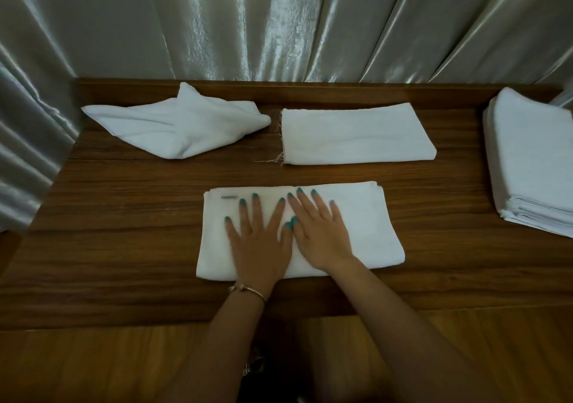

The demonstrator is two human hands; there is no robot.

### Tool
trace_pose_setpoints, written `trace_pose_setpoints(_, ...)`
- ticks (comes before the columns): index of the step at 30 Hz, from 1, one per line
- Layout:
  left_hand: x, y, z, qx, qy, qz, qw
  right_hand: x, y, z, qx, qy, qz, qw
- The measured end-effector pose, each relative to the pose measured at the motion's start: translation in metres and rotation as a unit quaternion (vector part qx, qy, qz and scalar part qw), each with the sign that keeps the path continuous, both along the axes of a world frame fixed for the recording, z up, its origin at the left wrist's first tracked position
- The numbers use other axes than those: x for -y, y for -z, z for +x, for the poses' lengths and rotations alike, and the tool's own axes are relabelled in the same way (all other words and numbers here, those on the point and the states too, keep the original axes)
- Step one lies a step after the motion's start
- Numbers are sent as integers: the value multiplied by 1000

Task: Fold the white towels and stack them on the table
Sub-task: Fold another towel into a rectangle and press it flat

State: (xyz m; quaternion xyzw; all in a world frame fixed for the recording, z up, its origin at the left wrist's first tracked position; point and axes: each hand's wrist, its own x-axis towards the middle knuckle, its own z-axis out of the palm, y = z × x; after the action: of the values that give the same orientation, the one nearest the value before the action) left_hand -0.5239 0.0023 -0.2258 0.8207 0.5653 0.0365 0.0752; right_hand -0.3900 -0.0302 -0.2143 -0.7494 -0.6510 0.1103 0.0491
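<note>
Folded white towel (356,229) lay at the near middle of the wooden table (124,247), long axis left to right. Left hand (259,244) and right hand (321,235) pressed flat on it, fingers straight and spread, thumbs touching, left of centre. Crumpled towel (183,126) far left, folded one (356,136) behind, towel stack (533,161) far right, likely nearer the right hand.

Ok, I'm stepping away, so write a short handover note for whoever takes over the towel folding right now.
Left hand and right hand: both flat, fingers straight, pressing the folded towel at the near edge of the table.
Done: that towel is folded; another folded towel lies behind it; a stack of towels sits at the right edge.
Left: fold the crumpled towel at the back left, then put all loose folded towels on the stack.
</note>
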Motion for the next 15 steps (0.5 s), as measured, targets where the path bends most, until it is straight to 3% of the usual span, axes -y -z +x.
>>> trace_pose_setpoints(8,-23,-10,-56,6,-29,-40,999,42,-3,83,22,169,-81,982)
trace_pose_setpoints(10,-24,-11,-60,30,-79,-66,994,44,-1,85,15,179,-76,981)
trace_pose_setpoints(15,-27,-11,-60,37,-91,-86,991,47,5,83,-35,192,-17,981)
